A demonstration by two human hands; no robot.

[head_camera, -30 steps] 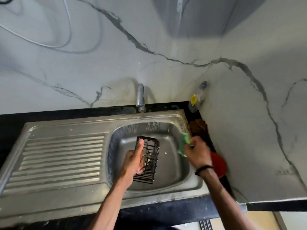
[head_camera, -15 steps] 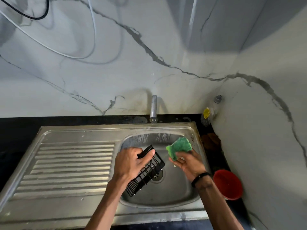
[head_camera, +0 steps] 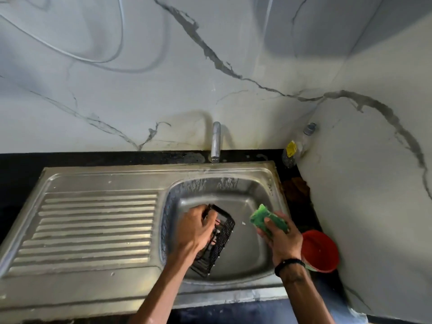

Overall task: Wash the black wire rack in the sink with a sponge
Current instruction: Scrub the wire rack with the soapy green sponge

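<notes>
The black wire rack (head_camera: pixel 221 242) is tilted inside the steel sink basin (head_camera: pixel 245 202). My left hand (head_camera: pixel 195 230) grips its upper edge, fingers curled over the frame, and covers part of it. My right hand (head_camera: pixel 281 237) holds the green sponge (head_camera: pixel 264 218) over the right side of the basin. The sponge sits a short way to the right of the rack and does not touch it.
A chrome tap (head_camera: pixel 215 141) stands behind the basin with no water running. The ribbed drainboard (head_camera: pixel 93 228) lies to the left. A red bowl (head_camera: pixel 320 251) sits on the black counter at right, a clear bottle (head_camera: pixel 295 148) in the corner against the marble wall.
My right hand has taken the sponge from the sink's right edge and turned it over the basin. The left hand has tipped the rack from upright to slanted.
</notes>
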